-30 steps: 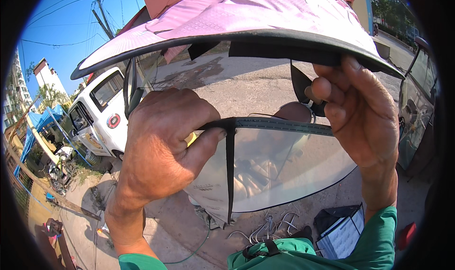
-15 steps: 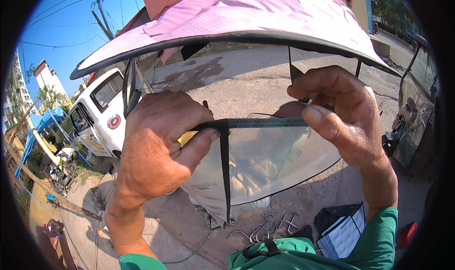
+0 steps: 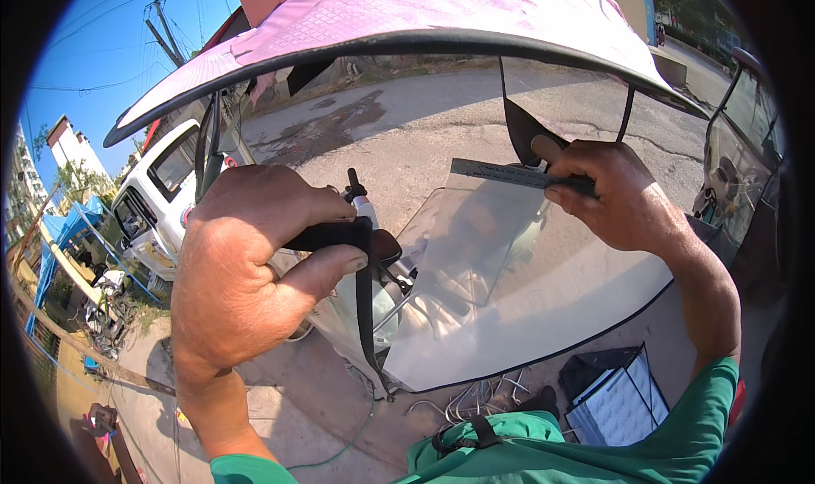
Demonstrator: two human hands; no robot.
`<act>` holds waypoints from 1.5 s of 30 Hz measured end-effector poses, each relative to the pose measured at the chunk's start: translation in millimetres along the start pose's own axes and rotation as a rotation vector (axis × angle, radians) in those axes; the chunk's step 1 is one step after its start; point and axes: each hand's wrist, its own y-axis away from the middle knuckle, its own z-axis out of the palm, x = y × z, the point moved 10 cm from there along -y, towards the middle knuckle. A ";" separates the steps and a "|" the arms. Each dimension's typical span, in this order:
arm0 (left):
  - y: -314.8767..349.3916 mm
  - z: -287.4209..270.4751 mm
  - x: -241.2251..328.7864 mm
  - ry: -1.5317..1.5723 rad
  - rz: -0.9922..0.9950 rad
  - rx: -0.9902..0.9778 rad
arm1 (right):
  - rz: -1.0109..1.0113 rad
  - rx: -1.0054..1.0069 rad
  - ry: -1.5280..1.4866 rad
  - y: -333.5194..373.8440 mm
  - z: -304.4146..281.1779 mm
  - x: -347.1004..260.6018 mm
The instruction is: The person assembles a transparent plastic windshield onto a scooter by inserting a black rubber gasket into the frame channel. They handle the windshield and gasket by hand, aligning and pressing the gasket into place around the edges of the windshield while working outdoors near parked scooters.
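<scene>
My left hand (image 3: 255,272) is closed, thumb and fingers pinching the black fabric edging (image 3: 366,301) at the upper left corner of a clear plastic sheet. That edging runs down from the pinch. Farther right, my right hand (image 3: 624,197) is closed on the dark top strip (image 3: 499,173) of the same clear plastic sheet (image 3: 543,289). The strip's left end lies apart from my left hand, and the sheet hangs between and below both hands. Behind it, partly seen through the plastic, is a handlebar (image 3: 354,182) with a mirror. Overhead spreads a pink canopy (image 3: 407,15) with a black rim.
A white van (image 3: 157,187) stands at the left. On the ground lie pale loose strips (image 3: 475,399) and a black and white bag (image 3: 615,403). Another windshielded vehicle (image 3: 743,136) stands at the right. Thin black canopy supports (image 3: 626,115) come down beyond my right hand.
My right hand has closed on the top strip and moved right and down. The strip has come away from my left hand, opening a gap that shows the handlebar. My left hand has shifted slightly left.
</scene>
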 end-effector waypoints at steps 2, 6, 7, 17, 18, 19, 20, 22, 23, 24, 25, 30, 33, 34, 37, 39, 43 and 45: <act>5.2 -4.4 2.4 0.007 0.031 0.027 | 0.109 -0.044 0.006 3.0 -0.4 19.6; 34.4 -22.4 9.4 0.009 0.128 0.094 | 0.147 0.054 -0.115 22.8 -6.0 46.3; 46.8 -27.8 13.4 -0.098 0.104 0.144 | 0.225 0.017 -0.100 25.4 -4.2 53.4; 191.4 116.5 71.5 0.687 0.077 0.145 | 0.219 0.233 -0.240 79.7 -39.9 128.4; 204.1 151.8 61.9 0.936 -0.065 0.181 | 0.184 0.242 -0.281 78.1 -39.7 132.1; 209.5 192.9 49.3 1.078 -0.229 0.124 | 0.166 0.246 -0.286 81.7 -44.1 139.0; 217.3 241.9 33.3 1.052 -0.338 0.072 | 0.150 0.251 -0.307 85.3 -47.4 142.8; 279.7 377.1 -17.5 1.142 -0.798 -0.054 | 0.105 0.257 -0.349 91.7 -54.0 145.0; 345.2 459.4 -38.8 1.355 -1.134 -0.122 | 0.119 0.229 -0.348 93.6 -56.0 150.0; 371.0 497.2 -45.6 1.493 -1.260 -0.101 | 0.140 0.231 -0.360 99.0 -57.8 157.1; 388.6 522.8 -49.6 1.620 -1.386 -0.075 | 0.157 0.237 -0.382 104.1 -59.2 165.5; 369.8 547.5 -80.5 2.080 -1.242 0.276 | 0.287 0.212 -0.513 132.7 -54.9 234.3; 343.8 549.6 -95.4 2.177 -1.272 0.456 | 0.323 0.242 -0.591 150.3 -48.5 274.6; 344.2 550.7 -100.8 2.130 -1.308 0.508 | 0.356 0.231 -0.585 153.6 -42.3 286.9; 354.6 554.8 -99.8 2.068 -1.346 0.601 | 0.487 0.201 -0.539 176.8 -21.1 332.2; 363.6 539.4 -94.8 2.002 -1.374 0.695 | 0.536 0.200 -0.540 200.9 2.4 368.1; 340.3 463.4 -84.9 1.663 -1.266 0.544 | 0.666 0.136 -0.506 241.8 68.4 417.3; 313.1 419.6 -76.7 1.531 -1.210 0.514 | 0.760 0.100 -0.502 268.1 113.4 448.2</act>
